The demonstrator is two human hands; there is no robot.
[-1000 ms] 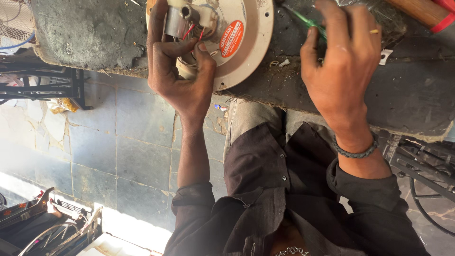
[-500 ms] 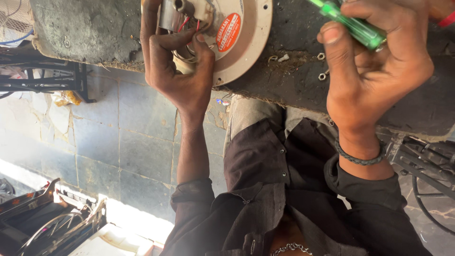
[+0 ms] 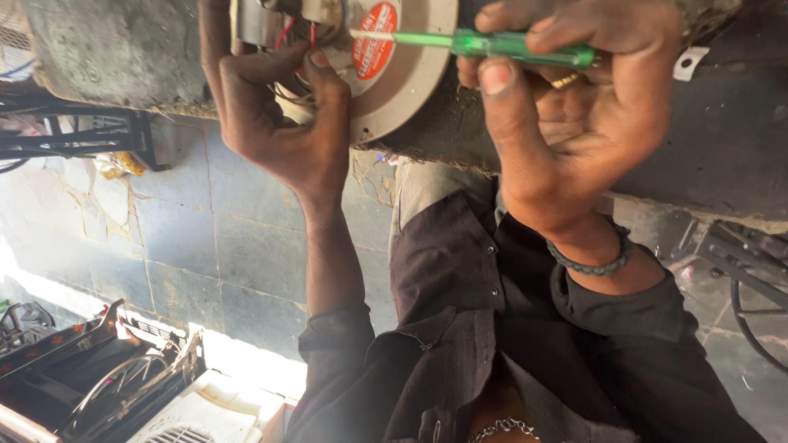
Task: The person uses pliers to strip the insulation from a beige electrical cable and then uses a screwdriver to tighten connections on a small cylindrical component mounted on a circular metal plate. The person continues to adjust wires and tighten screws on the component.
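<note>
Screwdriver [image 3: 492,45] gripped, hands [image 3: 574,107] raised.

Green screwdriver [image 3: 509,45] lies level across the top centre of the frame, its clear handle gripped in the right hand [image 3: 574,107] and its thin metal shaft pointing left, tip over the red label on the round cream motor housing [image 3: 410,78]. That housing sits at top centre on the dark bench edge, red wires showing at its open middle, left hand [image 3: 279,123] curled against it
</note>
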